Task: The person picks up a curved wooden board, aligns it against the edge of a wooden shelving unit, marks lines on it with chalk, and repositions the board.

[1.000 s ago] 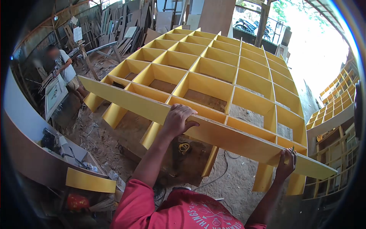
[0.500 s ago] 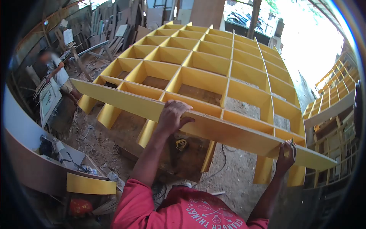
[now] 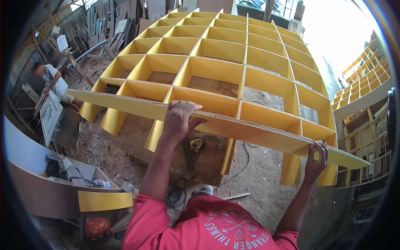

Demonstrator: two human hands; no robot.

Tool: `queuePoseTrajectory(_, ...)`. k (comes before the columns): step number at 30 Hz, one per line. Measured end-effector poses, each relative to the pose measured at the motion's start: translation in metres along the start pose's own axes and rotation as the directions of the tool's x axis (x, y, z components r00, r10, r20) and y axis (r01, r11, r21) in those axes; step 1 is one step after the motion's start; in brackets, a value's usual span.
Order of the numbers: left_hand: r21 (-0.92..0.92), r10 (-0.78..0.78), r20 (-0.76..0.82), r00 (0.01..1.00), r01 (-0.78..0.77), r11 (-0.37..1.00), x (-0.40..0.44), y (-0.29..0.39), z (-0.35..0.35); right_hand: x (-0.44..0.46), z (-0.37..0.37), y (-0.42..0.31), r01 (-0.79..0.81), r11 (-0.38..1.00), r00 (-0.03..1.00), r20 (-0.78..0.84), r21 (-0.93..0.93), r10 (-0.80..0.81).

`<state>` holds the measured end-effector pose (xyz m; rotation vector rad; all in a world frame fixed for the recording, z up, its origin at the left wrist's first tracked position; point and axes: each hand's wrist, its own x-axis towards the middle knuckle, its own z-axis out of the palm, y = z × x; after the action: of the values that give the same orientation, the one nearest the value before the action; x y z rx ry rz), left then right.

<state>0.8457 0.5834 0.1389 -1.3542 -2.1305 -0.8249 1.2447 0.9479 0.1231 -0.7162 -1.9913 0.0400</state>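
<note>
A long yellow plywood board (image 3: 233, 128) runs across the near side of a yellow lattice frame (image 3: 216, 62) of interlocking panels. My left hand (image 3: 177, 121) is closed over the board's top edge left of its middle, fingers on the far side and thumb on the near face. Toward the right end, my right hand (image 3: 317, 160) grips the same top edge with bent fingers. A thin dark tip, perhaps a pencil, pokes up by those fingers; its kind is unclear. Beneath the board, ends of the lattice panels (image 3: 291, 168) jut toward me.
At left, another person (image 3: 56, 81) stands beside a white-topped panel (image 3: 51, 114). A box (image 3: 79, 173) of tools and a curved yellow piece (image 3: 105, 201) lie lower left. A yellow coiled item (image 3: 196, 144) and cable (image 3: 246, 166) are below. More lattice frames (image 3: 366, 79) stand right.
My view has tilted down, so the lattice sits higher in it. Both hands remain on the board, and the board's right part appears slightly higher against the lattice.
</note>
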Motion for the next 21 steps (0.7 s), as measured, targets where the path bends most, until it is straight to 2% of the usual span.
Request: queuePoseTrajectory(21,-0.011,-0.019,-0.002,1.0,0.019,1.0,-0.02,0.017,-0.01,-0.026,-0.019,-0.002,-0.01,1.0,1.0,-0.025,0.012,0.01)
